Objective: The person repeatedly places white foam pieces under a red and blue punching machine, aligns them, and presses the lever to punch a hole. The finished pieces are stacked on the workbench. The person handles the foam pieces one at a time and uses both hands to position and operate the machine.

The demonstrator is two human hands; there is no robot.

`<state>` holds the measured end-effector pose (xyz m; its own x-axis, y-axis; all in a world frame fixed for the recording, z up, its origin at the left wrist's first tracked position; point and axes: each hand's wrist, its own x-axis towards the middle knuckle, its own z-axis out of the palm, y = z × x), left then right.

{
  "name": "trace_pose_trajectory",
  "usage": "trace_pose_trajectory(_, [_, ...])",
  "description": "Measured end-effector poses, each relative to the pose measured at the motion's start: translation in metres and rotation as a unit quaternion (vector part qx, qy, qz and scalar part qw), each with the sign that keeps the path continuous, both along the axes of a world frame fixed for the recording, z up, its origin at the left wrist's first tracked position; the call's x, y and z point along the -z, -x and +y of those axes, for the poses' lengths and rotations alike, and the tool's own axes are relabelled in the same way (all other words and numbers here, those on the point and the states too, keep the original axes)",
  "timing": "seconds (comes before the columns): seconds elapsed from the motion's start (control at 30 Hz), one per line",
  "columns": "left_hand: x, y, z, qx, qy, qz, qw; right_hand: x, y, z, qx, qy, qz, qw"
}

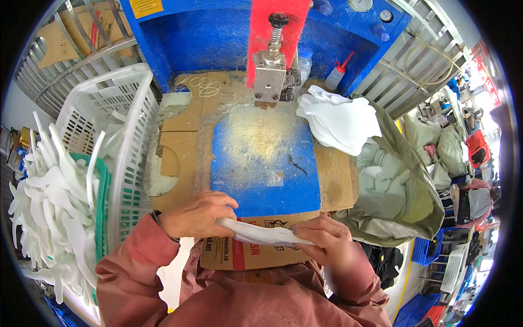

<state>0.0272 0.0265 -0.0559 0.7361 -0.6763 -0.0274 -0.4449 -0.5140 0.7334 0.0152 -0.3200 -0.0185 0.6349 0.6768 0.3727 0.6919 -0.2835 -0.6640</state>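
A white, thin foam-like piece [261, 232] is stretched between my two hands, edge-on, just in front of the cardboard-covered worktop. My left hand [199, 213] grips its left end, and my right hand [326, 237] pinches its right end between thumb and fingers. Beyond the piece lies a blue sheet [239, 188] dusted with pale powder. Above that sheet stands a metal machine head [271, 79] with a spring and black knob, fixed to a red upright [260, 32]. A stack of similar white cut pieces [343, 117] rests at the worktop's right rear.
On the left stand a white slotted basket [143, 109] and a green basket [102, 191] heaped with white pieces [49, 201]. An olive sack [425, 201] holding pale pieces sits open at right. A red-tipped squeeze bottle [334, 78] stands behind the stack, against the blue machine frame [218, 38].
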Motion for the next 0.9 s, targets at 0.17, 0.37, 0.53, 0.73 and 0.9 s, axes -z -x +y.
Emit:
trace_pose_trajectory(0.17, [-0.001,0.017,-0.006,-0.023,-0.011,0.148,0.989,0.0,-0.002,-0.013,-0.009,-0.032,0.021,0.999])
trace_pose_trajectory(0.37, [-0.002,0.024,-0.007,-0.034,0.008,0.24,0.97,0.008,-0.008,-0.032,0.018,-0.038,0.073,0.996])
trace_pose_trajectory(0.53, [0.004,0.025,-0.007,-0.044,-0.004,0.238,0.97,0.021,-0.01,-0.038,0.057,-0.03,0.118,0.991])
trace_pose_trajectory(0.73, [0.007,0.03,0.003,-0.054,0.083,0.247,0.964,0.021,-0.017,-0.044,0.121,-0.012,0.139,0.983])
trace_pose_trajectory(0.9, [-0.019,0.03,0.032,-0.131,0.09,0.41,0.898,0.027,-0.026,-0.037,0.181,-0.016,0.324,0.928])
